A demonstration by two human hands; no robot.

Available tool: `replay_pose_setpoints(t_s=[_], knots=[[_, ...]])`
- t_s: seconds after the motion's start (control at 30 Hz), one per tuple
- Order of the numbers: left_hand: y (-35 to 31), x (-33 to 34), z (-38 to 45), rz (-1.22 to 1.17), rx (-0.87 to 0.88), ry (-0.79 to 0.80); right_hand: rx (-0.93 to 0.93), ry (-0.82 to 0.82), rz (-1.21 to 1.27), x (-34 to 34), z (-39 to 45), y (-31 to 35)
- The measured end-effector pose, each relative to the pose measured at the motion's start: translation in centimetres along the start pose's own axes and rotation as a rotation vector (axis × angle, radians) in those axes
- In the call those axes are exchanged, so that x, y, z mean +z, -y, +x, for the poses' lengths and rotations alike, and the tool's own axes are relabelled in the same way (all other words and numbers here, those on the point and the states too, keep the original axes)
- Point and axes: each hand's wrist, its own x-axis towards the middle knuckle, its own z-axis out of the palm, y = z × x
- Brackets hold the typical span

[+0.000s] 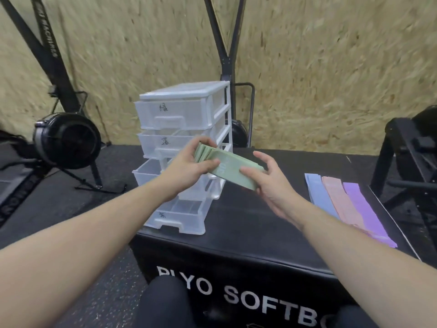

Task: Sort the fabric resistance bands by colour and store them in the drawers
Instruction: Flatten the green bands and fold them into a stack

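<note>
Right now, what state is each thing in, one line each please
Green bands: stacked, held in both hands.
Left hand: gripping one end.
Right hand: gripping the other end.
Top drawer: shut.
Third drawer: pulled out.
Blue, pink, purple bands: lying flat on the box.

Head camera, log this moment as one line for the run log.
hands: left hand and right hand hold green bands | blue, pink, purple bands on box | drawer unit: third drawer open

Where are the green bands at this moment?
In the head view, the stack of green bands is held in the air between the left hand and right hand, just right of the drawer unit, above the black box.
</note>
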Motion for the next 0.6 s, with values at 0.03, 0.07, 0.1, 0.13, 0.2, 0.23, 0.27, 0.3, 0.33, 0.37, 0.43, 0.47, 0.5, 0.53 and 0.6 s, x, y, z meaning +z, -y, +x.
replay_pose_setpoints(t_s=[0.03,0.07,0.1,0.13,0.2,0.23,0.27,0.3,0.33,0.37,0.43,0.47,0.5,0.53,0.6], knots=[[-0.3,-0.8,0.4,0.010,0.013,-0.036,-0.017,0.004,0.011,0.8,0.4,0.9],[-0.5,-1.5,0.8,0.011,0.020,-0.076,-0.028,0.020,0.021,1.7,0.8,1.8],[-0.8,-2.4,1.3,0.007,0.023,-0.113,-0.034,0.044,0.031,2.5,1.5,2.6],[-0.9,-3.3,1.9,0.003,0.020,-0.143,-0.040,0.071,0.029,3.3,2.2,3.4],[-0.8,-5.5,3.3,0.003,0.019,-0.182,-0.069,0.103,-0.029,5.0,4.2,4.8],[-0.6,-6.6,4.2,0.008,0.028,-0.191,-0.094,0.095,-0.074,5.9,5.4,5.6],[-0.5,-7.8,5.2,0.011,0.043,-0.196,-0.128,0.077,-0.125,6.7,6.6,6.4],[-0.2,-8.9,6.3,0.015,0.051,-0.197,-0.163,0.057,-0.179,7.6,8.0,7.3],[0.0,-9.9,7.6,0.026,0.061,-0.192,-0.200,0.042,-0.251,8.4,9.4,8.2],[0.2,-11.0,8.9,0.057,0.074,-0.189,-0.237,0.034,-0.334,9.2,10.9,9.2],[0.7,-13.1,11.9,0.122,0.095,-0.194,-0.318,0.043,-0.478,10.6,14.1,10.8],[0.9,-14.2,13.5,0.131,0.105,-0.202,-0.354,0.057,-0.531,11.1,15.7,11.5],[1.3,-15.3,14.9,0.133,0.110,-0.203,-0.377,0.074,-0.582,11.6,17.2,12.1],[1.7,-16.2,16.3,0.141,0.112,-0.198,-0.387,0.091,-0.643,12.0,18.5,12.6],[2.5,-17.7,18.3,0.181,0.102,-0.178,-0.386,0.115,-0.753,12.7,20.6,13.1]])
